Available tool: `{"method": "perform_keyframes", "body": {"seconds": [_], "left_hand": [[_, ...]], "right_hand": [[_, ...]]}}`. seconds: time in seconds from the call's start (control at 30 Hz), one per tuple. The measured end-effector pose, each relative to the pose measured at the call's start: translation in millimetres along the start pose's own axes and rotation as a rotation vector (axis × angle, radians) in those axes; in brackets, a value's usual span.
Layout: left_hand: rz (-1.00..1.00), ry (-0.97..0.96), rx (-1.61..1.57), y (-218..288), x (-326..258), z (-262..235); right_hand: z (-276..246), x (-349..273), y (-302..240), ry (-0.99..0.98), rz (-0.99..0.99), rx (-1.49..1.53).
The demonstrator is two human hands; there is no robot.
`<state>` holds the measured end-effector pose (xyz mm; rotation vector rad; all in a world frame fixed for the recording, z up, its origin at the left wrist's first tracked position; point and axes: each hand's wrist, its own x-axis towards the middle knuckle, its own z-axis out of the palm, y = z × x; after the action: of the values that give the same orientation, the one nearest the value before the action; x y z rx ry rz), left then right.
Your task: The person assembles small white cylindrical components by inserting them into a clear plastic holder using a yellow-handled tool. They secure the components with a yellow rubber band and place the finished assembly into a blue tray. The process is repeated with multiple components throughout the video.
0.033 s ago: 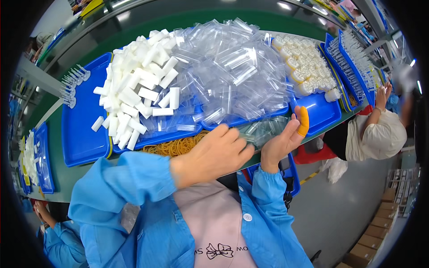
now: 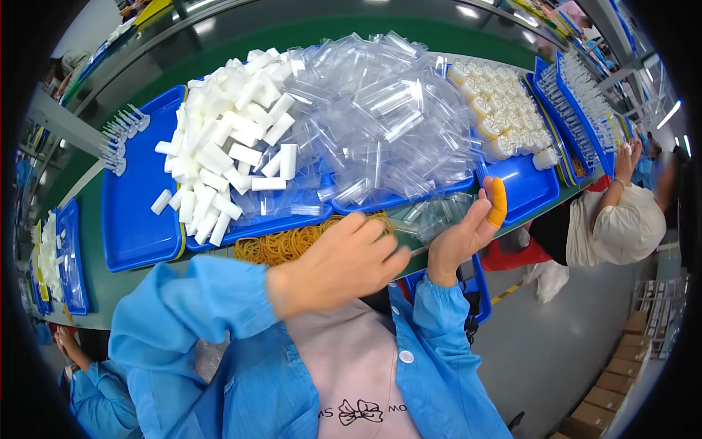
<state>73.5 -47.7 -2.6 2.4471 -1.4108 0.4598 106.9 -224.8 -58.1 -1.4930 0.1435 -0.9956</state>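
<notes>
My left hand (image 2: 347,252) hovers over the near table edge, its fingers curled in; whatever they may hold is hidden. Just right of it, my right hand (image 2: 461,238) is raised with fingers stretched upward and an orange finger cot (image 2: 496,203) on one finger. Nothing shows in the right palm. Below the left fingers lies a heap of tan rubber bands (image 2: 274,245). Beyond the hands are a large pile of clear plastic sleeves (image 2: 387,110) and, on its left, a pile of white short blocks (image 2: 219,146). Some clear pieces (image 2: 431,214) lie between the hands.
A blue tray (image 2: 139,212) stands at the left, with white stemmed parts (image 2: 123,135) at its edge. To the right, whitish round parts (image 2: 501,102) fill another blue tray (image 2: 521,183). Racks of thin white parts (image 2: 585,95) stand farther right. Co-workers sit on both sides.
My left hand has shifted slightly left and down, away from the right hand, showing more of the rubber bands. My right hand stays nearly in place.
</notes>
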Motion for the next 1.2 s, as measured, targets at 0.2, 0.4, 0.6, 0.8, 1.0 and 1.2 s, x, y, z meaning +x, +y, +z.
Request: {"method": "perform_keyframes", "body": {"seconds": [0.2,0.4,0.6,0.8,1.0,1.2], "left_hand": [[-0.351,0.094,-0.053,-12,-77,-73],[-1.217,0.626,-0.199,-52,-197,-99],[-1.365,0.849,-0.239,-55,-267,-110],[-1.202,0.464,0.124,-105,-268,-125],[-1.093,0.162,0.463,-199,-308,-138],[-1.16,0.078,0.654,-230,-316,-148]], "right_hand": [[-4,-1,-3,-0.028,0.007,-0.089],[-11,-6,-24,-0.132,-0.043,-0.089],[-7,-31,-75,-0.509,-0.303,-0.067],[51,-49,-130,-0.982,-0.411,-0.311],[130,-68,-108,-1.052,-0.623,-0.558],[140,-80,-87,-1.067,-0.644,-0.664]]}}
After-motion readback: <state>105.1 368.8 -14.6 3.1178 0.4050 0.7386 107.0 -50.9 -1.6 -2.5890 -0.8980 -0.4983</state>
